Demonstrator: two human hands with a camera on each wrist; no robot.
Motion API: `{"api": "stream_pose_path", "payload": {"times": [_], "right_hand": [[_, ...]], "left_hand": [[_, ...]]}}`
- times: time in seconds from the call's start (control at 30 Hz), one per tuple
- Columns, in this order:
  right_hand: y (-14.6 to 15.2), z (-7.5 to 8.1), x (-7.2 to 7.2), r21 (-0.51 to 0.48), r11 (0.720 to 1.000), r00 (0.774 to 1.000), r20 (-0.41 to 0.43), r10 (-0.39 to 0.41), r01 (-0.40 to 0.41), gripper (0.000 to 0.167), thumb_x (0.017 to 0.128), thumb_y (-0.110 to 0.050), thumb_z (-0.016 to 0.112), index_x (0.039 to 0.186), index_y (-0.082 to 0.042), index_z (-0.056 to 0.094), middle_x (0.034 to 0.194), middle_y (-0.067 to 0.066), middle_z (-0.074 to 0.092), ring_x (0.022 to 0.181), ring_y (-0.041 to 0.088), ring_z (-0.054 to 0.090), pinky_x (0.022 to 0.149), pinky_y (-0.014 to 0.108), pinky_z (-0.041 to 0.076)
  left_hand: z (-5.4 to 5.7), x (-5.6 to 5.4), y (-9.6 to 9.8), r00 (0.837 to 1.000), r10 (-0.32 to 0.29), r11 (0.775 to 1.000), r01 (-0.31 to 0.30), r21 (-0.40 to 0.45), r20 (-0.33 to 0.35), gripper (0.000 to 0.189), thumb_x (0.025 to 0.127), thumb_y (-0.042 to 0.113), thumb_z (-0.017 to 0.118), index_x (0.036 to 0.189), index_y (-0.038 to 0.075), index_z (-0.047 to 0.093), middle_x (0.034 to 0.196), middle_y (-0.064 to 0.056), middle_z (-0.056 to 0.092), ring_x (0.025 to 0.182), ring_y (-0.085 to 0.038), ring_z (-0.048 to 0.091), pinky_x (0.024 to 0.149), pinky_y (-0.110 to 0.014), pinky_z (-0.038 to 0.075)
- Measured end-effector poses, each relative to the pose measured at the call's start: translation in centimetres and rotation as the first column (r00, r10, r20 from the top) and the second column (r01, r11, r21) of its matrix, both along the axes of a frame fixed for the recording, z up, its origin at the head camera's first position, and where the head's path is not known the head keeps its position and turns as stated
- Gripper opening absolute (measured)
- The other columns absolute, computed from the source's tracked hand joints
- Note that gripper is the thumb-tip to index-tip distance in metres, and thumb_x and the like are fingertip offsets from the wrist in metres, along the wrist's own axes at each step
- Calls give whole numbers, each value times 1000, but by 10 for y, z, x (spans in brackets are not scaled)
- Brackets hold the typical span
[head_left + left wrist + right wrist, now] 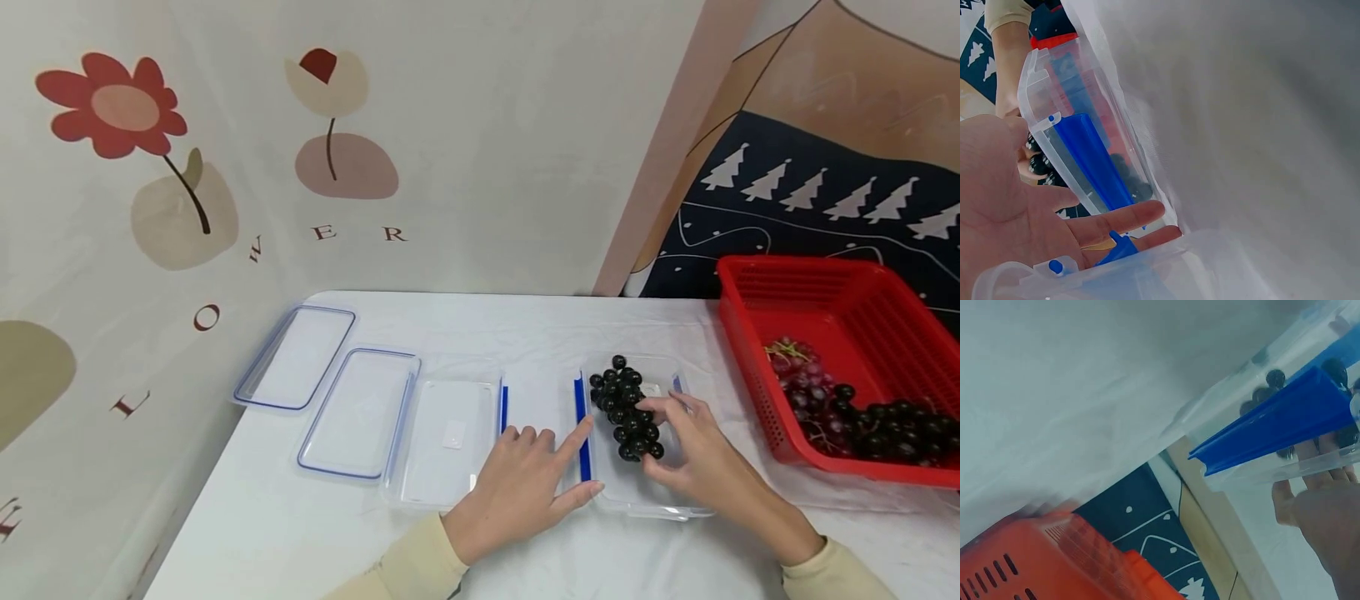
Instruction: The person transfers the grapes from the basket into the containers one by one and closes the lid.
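Note:
A bunch of black grapes (626, 408) lies in the right clear plastic container (637, 496), which has blue side clips. Reaching over that container's right side, my right hand (705, 458) holds the bunch, its thumb and curled fingers against the grapes. My left hand (517, 475) hovers between the two containers with fingers spread, its index fingertip and thumb right at the left rim by the blue clip (1094, 159). Nothing is gripped in it. The second clear container (442, 475), with a small white label inside, stands left of that hand. In the right wrist view, grapes (1275, 379) show through the container's wall.
Two clear lids with blue seals lie at the left, one lid (360, 417) beside the left container, the other lid (300, 358) farther back. A red plastic basket (750, 358) at the right holds red grapes (798, 375) and dark grapes (892, 429). A printed cloth wall (480, 167) rises behind the table.

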State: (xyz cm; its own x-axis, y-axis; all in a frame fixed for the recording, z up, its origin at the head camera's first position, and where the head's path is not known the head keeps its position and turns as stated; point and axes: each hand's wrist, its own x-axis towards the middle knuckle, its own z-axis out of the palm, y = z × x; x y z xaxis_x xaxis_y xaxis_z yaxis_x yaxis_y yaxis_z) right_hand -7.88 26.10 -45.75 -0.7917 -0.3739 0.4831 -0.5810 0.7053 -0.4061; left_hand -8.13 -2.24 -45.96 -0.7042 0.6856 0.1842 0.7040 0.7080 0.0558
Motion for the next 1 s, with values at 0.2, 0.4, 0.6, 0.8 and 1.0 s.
{"api": "stream_pose_path", "payload": {"times": [0.2, 0.4, 0.6, 0.8, 1.0], "right_hand": [[-7, -2, 3, 71, 996, 997, 42, 57, -60, 74, 69, -2, 96, 134, -5, 61, 123, 8, 76, 92, 19, 74, 110, 68, 35], [-10, 3, 6, 112, 989, 988, 130, 78, -93, 70, 74, -9, 98, 135, -11, 62, 103, -11, 68, 100, 17, 68, 109, 75, 34], [-7, 7, 12, 151, 983, 970, 235, 69, -106, 62, 85, -19, 95, 139, -19, 64, 106, -19, 67, 120, 37, 64, 105, 73, 40], [-2, 14, 15, 171, 970, 936, 336, 110, -175, 38, 108, -24, 72, 146, -22, 67, 133, -9, 73, 114, 15, 69, 96, 60, 55], [-6, 13, 17, 107, 990, 942, 332, 46, -87, 26, 112, -14, 63, 138, -20, 65, 104, -15, 74, 85, -3, 64, 74, 39, 59]], "left_hand": [[0, -1, 0, 1000, -8, 1000, 8, -4, -18, 77, 112, 70, 38, 172, 21, 40, 94, -3, 72, 86, -24, 70, 81, -40, 52], [0, -1, 0, 1000, -1, 1000, 2, -8, 15, 78, 111, 70, 36, 172, 22, 38, 99, -4, 73, 89, -24, 70, 83, -40, 53], [-1, 0, 0, 1000, -1, 1000, 1, -5, 31, 79, 111, 71, 35, 173, 22, 37, 101, -4, 74, 91, -25, 71, 85, -42, 53], [0, 0, 0, 1000, -5, 1000, 5, -3, 12, 78, 112, 70, 37, 172, 21, 39, 100, -5, 74, 89, -25, 71, 81, -41, 53], [1, 0, 0, 1000, 0, 1000, 0, -1, 30, 78, 111, 71, 37, 172, 22, 40, 100, -5, 74, 89, -25, 71, 82, -41, 52]]}}
